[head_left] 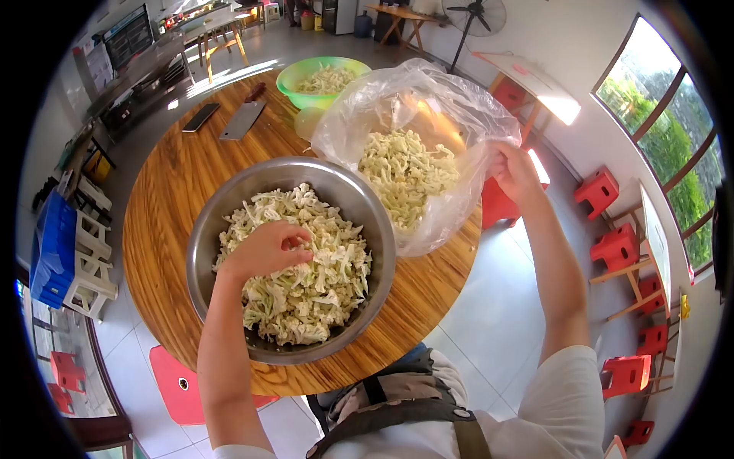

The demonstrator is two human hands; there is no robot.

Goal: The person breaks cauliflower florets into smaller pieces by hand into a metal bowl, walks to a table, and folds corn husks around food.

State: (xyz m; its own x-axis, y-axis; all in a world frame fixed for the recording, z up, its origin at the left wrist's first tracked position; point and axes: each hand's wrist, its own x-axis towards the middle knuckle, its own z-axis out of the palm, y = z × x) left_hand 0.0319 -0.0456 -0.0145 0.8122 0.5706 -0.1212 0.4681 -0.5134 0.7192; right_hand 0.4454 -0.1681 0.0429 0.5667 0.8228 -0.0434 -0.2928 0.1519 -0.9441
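Observation:
A wide steel bowl [202,252] full of cut cauliflower [306,306] stands on the round wooden table [160,229]. Over the cauliflower is my left hand [267,249], its fingers curled; what they hold, if anything, is hidden. My right hand [512,172] pinches the rim of a clear plastic bag [466,99] at its right side. The bag's mouth is spread wide, and more cauliflower pieces [405,172] lie inside it, just right of the bowl.
Behind the bag is a green bowl [287,80] with cauliflower. A cleaver [243,120] and a black phone [200,118] lie at the table's back left. Red stools [596,191] line the right wall; a standing fan [474,11] is behind.

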